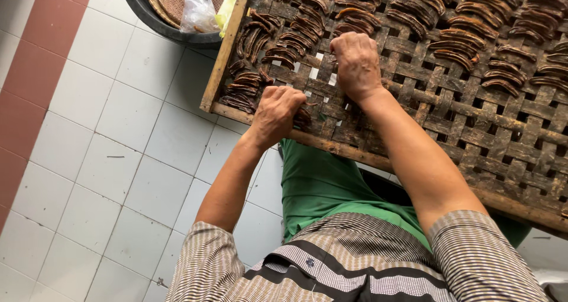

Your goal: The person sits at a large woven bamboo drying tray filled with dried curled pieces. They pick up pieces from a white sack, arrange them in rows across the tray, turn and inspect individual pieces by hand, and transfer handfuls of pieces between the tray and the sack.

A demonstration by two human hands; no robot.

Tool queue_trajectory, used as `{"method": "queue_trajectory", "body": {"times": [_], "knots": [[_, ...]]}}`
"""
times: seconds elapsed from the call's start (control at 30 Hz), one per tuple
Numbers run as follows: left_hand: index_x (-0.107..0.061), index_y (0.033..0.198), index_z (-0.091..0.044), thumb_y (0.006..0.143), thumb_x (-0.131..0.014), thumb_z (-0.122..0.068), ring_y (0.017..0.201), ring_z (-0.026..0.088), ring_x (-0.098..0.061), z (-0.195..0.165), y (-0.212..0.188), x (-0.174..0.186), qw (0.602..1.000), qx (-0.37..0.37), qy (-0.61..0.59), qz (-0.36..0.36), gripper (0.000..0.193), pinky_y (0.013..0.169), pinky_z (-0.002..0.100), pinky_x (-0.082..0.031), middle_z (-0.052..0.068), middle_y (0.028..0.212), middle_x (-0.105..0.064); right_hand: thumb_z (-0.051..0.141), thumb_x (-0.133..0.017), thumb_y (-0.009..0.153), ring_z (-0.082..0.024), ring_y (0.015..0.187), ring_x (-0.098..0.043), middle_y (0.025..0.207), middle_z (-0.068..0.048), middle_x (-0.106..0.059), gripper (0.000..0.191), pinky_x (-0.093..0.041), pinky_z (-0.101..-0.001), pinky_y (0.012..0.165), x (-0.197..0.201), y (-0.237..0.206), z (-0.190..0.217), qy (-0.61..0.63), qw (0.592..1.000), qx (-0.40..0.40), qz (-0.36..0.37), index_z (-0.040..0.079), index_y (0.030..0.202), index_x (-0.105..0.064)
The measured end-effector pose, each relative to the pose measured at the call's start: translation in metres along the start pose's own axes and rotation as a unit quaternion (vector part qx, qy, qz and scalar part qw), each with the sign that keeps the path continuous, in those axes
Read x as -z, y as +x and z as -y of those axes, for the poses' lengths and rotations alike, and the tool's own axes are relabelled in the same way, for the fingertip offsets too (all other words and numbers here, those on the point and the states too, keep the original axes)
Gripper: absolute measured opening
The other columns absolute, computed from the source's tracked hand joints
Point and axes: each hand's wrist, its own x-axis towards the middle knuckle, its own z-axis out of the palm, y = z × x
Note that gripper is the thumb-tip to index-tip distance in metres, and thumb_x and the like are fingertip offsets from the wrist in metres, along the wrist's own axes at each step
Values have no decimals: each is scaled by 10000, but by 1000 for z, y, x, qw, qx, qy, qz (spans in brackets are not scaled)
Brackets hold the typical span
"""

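Floor (130, 130): white square tiles, glossy, with a red-brown tile band at far left.
Drying rack (473, 130): large woven lattice of flat dark strips in a pale wooden frame, rough and stained, open gaps showing tile beneath. Near edge rests across the lap, over green trousers (319, 183).
Basin (154, 18): dark round tub at top left, holding a woven tray and a clear plastic bag.
Dried banana pieces (296, 41): dark brown, curved, wrinkled and leathery, laid in tight rows over the far half and the left corner of the rack; the near right part is bare lattice.
Right hand (358, 65): palm down on the lattice beside the nearest row, fingers curled under; whether they pinch a piece, cannot tell.
Left hand (275, 115): at the near edge, fingers bunched and closed over a small dark cluster of pieces (303, 118).
Handling judgement: pieces look sticky and soft; best lifted singly, set parallel, just beside neighbours, spanning strips rather than gaps.
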Motion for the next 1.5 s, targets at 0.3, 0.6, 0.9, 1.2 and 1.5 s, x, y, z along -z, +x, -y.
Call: {"method": "queue_trajectory", "body": {"times": [0.3,0.6,0.9,1.2,1.5], "knots": [[-613,1228,2,1091,-637,-239,883,115,-658,7,-11,-15,813,275,-490,-156,278,791,264,-564,42,982,-666,-75,-585,877,-322,1069,-541,1134,-162,-562,315,-481,-437,908,-9,53,-51,-43,998,-39,24,62,1154,-651],[-734,1089,-72,1012,-677,-178,741,214,-677,66,80,-27,966,221,-60,-121,143,648,358,-559,114,932,-674,-45,-618,858,-338,1077,-527,1153,-197,-544,275,-465,-450,905,-1,78,-55,-92,987,-35,128,24,1124,-622],[-755,1012,-152,868,-669,-57,1001,238,-674,120,186,-72,975,-17,202,89,192,811,381,-560,53,1088,-696,-11,-514,1042,-305,963,-606,1044,-154,-600,159,-539,-440,843,41,65,-49,48,988,-123,78,27,1170,-599],[-609,1028,-77,904,-605,29,974,239,-638,122,164,-59,990,-26,133,30,163,881,387,-482,81,1001,-628,-88,-508,942,-281,975,-614,1048,-122,-645,328,-536,-419,855,19,63,-60,-15,1000,6,-1,77,1140,-712],[-588,1140,-63,872,-587,14,1036,309,-625,124,157,-54,987,-72,133,61,278,933,419,-473,118,1033,-626,-78,-539,889,-293,942,-589,972,-125,-569,235,-530,-418,846,37,68,-53,11,999,-8,-47,79,1031,-640]]}}
